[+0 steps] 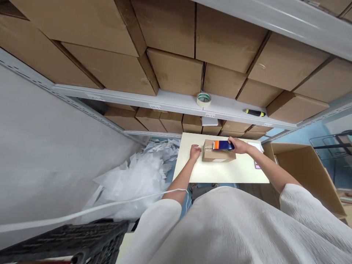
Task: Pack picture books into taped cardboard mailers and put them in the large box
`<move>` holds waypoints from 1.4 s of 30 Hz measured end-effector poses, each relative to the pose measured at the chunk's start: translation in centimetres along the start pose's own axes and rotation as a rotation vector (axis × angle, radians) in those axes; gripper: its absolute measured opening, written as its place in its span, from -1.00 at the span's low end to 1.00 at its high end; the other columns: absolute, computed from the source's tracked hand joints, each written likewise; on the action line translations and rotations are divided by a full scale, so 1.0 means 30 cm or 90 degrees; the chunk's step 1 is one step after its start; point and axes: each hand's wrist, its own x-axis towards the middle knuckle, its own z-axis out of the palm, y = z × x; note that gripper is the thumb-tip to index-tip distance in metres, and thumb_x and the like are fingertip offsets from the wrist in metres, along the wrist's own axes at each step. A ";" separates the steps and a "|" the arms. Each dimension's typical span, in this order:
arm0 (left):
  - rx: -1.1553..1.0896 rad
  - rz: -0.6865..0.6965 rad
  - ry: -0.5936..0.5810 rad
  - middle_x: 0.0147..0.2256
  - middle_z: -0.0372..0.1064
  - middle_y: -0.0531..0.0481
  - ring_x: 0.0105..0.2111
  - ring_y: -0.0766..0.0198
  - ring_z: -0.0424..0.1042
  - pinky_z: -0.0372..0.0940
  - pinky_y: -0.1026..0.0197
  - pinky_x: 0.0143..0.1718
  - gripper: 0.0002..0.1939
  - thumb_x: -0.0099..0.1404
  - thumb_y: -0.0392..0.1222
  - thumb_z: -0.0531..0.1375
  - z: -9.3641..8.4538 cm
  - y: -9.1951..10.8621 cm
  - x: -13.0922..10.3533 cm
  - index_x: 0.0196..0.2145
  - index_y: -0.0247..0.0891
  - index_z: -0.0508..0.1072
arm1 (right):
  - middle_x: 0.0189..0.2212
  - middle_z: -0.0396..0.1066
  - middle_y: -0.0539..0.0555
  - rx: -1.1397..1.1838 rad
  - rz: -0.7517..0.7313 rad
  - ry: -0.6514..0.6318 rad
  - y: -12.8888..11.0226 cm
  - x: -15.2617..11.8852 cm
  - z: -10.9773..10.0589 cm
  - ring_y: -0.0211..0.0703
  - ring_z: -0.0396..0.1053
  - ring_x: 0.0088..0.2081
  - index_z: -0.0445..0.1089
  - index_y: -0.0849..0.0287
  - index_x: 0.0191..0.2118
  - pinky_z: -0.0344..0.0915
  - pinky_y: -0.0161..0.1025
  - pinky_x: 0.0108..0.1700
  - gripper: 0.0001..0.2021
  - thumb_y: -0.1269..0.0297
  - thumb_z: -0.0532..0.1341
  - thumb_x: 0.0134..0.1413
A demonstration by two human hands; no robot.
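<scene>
A cardboard box [214, 156] with clear tape on its top rests on the cream table [233, 175]. My right hand [237, 145] is wrapped round a dark blue tape dispenser [224, 145] with an orange front end, held over the top of the box. Just left of the box is my left hand [195, 151], its fingers curled near the box's left end; whether they touch it is too small to tell. Nothing shows in that hand.
Shelves ahead hold cardboard boxes [176, 71], a tape roll [204, 99] and a yellow-black cutter [254, 112]. White packing sheets [137, 179] are heaped left of the table. At right are a phone [257, 165] and a large open carton [305, 165]. A white cable [110, 205] crosses the left side.
</scene>
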 end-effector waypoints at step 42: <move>0.746 0.394 -0.310 0.53 0.06 -0.22 0.54 -0.13 0.01 0.00 -0.22 0.47 -0.11 0.41 -0.09 0.23 0.009 0.231 -0.149 0.57 -0.12 -0.03 | -0.06 0.59 0.19 -0.195 0.132 -0.045 0.535 -0.399 0.002 0.12 0.52 -0.04 0.30 0.07 0.00 0.15 -0.11 0.07 -0.62 0.25 0.36 0.09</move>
